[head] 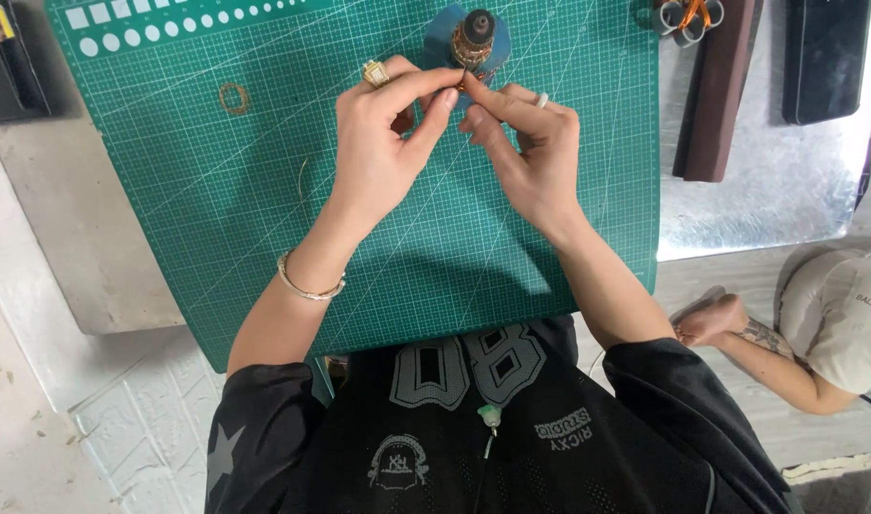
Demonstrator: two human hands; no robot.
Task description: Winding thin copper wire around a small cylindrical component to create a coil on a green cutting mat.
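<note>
My left hand (383, 143) and my right hand (526, 152) meet fingertip to fingertip over a green cutting mat (217, 209). Between thumbs and forefingers they pinch a thin copper wire (461, 84) that leads up to a small motor armature (475, 38) with copper windings, standing upright on a blue base. The left hand wears a gold ring and a bracelet at the wrist; the right wears a pale ring. A small loop of copper wire (233, 98) lies loose on the mat to the left.
A dark brown strip (712, 105) and a black flat object (824, 57) lie on a silvery metal sheet (788, 190) to the right. Another person's tattooed arm (769, 352) and pale cap (840, 314) show at lower right. A dark tray (7, 57) sits at top left.
</note>
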